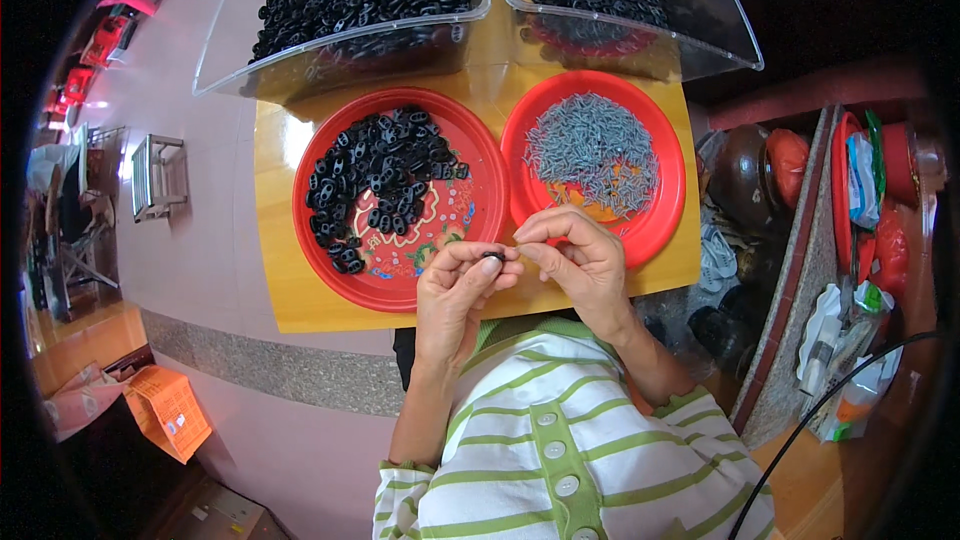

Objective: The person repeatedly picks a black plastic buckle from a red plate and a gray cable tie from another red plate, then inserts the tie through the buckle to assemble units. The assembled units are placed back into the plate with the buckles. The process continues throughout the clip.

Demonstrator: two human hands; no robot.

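Between the thumb and fingers of my left hand [452, 288] is a small black oval plastic piece [493, 256]. My right hand [584, 265] is right beside it, thumb and fingers pinched together; anything between those fingertips is too small to make out. Behind my left hand, a red round tray [400, 302] with a flower pattern holds a pile of similar black pieces [372, 165]. Beyond my right hand stands a red plastic basin [672, 190] with a heap of thin grey pins or screws [590, 145].
Two clear plastic bins [340, 40] [600, 18] with more black pieces stand at the table's far side. All this rests on a yellow wooden table [275, 210]. A metal stool [157, 178] and an orange crate [167, 412] are to the left, a brown jar [740, 175] to the right.
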